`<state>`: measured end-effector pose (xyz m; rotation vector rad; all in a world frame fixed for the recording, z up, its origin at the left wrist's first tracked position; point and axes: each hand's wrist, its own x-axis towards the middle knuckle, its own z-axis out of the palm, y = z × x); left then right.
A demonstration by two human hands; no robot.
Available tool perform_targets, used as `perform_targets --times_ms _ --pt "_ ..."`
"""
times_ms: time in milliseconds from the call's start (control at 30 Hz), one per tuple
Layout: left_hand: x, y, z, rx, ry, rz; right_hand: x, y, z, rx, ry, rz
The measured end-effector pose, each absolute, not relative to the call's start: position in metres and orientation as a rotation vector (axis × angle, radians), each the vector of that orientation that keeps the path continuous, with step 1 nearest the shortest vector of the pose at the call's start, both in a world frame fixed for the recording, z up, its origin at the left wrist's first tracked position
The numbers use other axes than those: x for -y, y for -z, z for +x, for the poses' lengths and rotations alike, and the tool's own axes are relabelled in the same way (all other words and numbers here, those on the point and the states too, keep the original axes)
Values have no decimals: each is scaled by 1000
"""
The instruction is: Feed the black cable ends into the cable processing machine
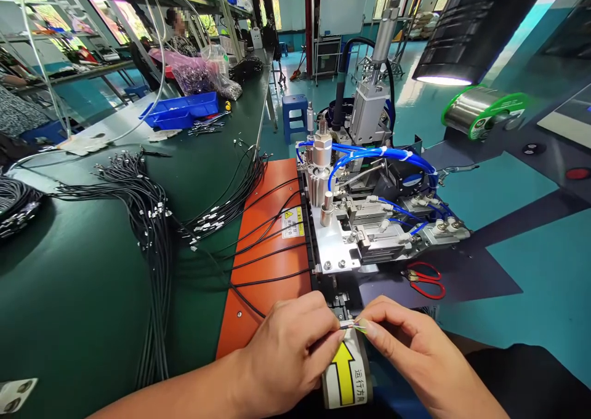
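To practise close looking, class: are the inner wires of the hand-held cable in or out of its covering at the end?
Out: thin coloured wires show beyond the cable, between left hand and right hand.

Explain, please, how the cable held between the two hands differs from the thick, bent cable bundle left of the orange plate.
The held cable is single, while the cable bundle gathers many.
The held cable is raised by the left hand and right hand; the cable bundle lies on the green table.
The held cable ends in thin coloured wires, while the cable bundle shows small white tips.
Both look black outside.
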<state>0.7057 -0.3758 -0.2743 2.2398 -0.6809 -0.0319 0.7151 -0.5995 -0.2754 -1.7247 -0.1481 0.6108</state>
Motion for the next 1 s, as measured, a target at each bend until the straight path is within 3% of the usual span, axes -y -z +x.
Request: perform_targets --times_ms 533,1000 --pt "377 275 702 688 -20 2299 599 269 713 79 -685 -1667" --pt "378 279 703 606 -72 2225 589 280 706 110 -413 -1964"
